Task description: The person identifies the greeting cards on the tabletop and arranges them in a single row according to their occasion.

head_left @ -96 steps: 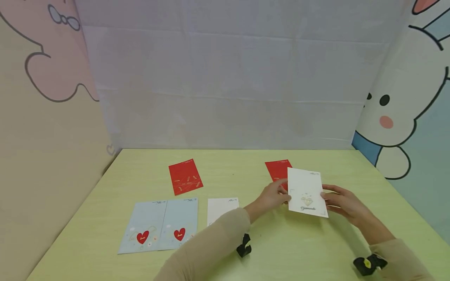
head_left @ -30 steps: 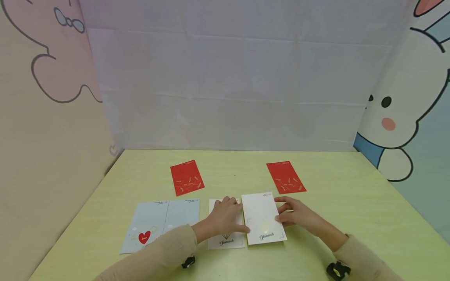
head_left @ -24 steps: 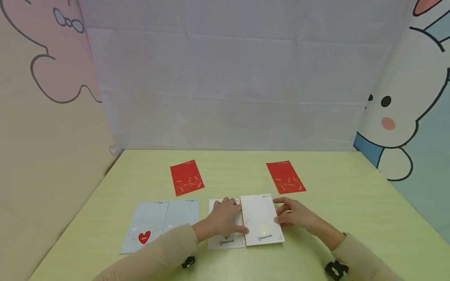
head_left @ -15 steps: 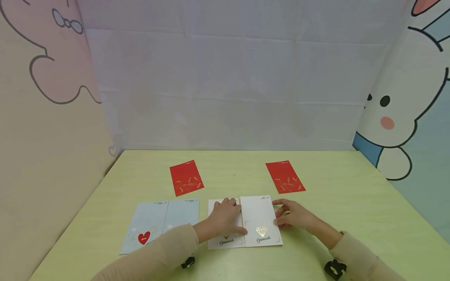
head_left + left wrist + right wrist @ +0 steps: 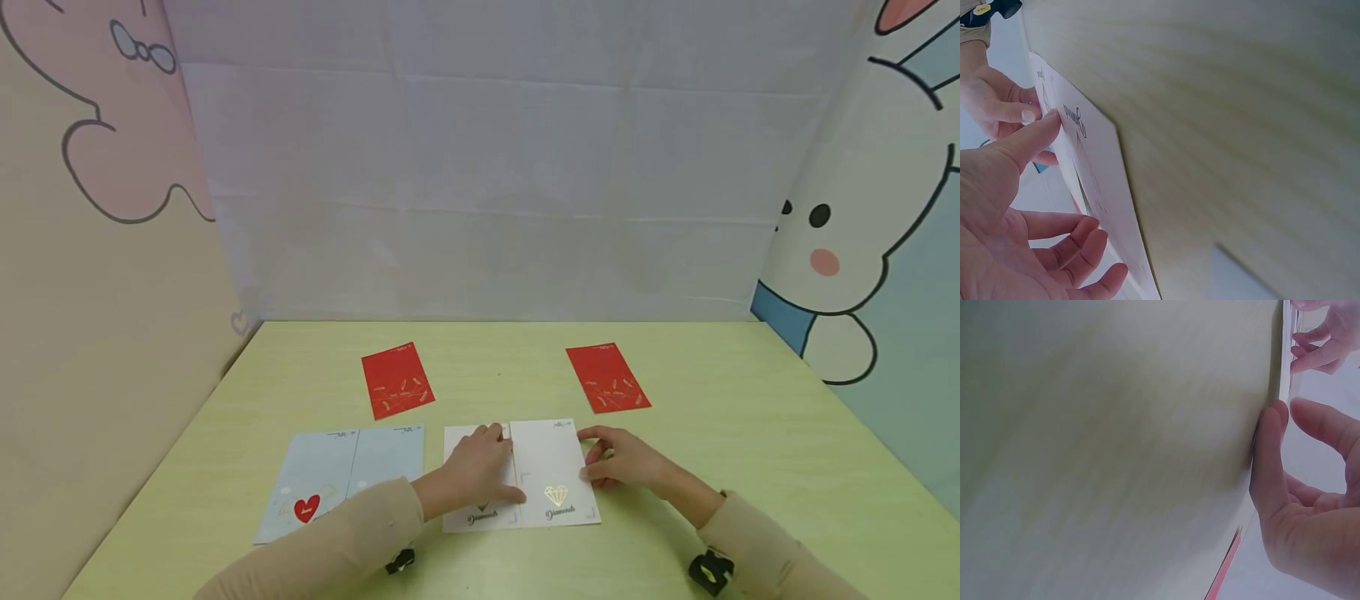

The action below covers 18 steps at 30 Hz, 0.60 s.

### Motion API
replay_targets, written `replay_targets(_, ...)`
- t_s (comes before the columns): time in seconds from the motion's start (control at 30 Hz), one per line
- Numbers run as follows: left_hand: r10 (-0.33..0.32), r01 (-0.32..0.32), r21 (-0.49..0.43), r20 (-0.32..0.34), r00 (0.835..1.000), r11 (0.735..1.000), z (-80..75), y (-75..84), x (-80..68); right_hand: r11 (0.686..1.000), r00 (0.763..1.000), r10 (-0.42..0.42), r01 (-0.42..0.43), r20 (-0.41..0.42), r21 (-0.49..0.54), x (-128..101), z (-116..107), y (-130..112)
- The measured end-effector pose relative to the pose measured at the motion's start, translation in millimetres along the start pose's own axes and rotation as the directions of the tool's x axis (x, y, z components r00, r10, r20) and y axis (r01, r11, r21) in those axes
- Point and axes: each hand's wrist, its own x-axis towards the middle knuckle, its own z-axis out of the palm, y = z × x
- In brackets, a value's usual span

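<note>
Two white diamond cards lie side by side near the table's front edge. My left hand (image 5: 483, 468) rests flat on the left white card (image 5: 480, 518), fingers spread, thumb at the seam between the cards. My right hand (image 5: 618, 462) touches the right edge of the right white card (image 5: 551, 467) with thumb and fingertips, holding nothing. In the left wrist view the left hand (image 5: 1022, 212) lies against the white card (image 5: 1107, 187). In the right wrist view the right hand (image 5: 1300, 500) has its thumb against the card's edge (image 5: 1285, 369).
Two pale blue heart cards (image 5: 341, 479) lie side by side to the left of the white ones. Two red cards lie farther back, one on the left (image 5: 396, 380) and one on the right (image 5: 607, 377). The green table (image 5: 750, 433) is walled by cartoon panels.
The right white card came from the right, was laid down, and slid left until its edge met the left white card. The left hand stayed on the left card.
</note>
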Motion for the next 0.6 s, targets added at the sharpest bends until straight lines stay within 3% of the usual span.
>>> replay_targets(0.6, 0.037, -0.037, 0.023, -0.004, 0.999, 0.999, -0.5, -2.7, -1.5, 0.999, 1.000, -0.020, 0.021, 0.017, -0.032, 1.1, 0.0, 1.1)
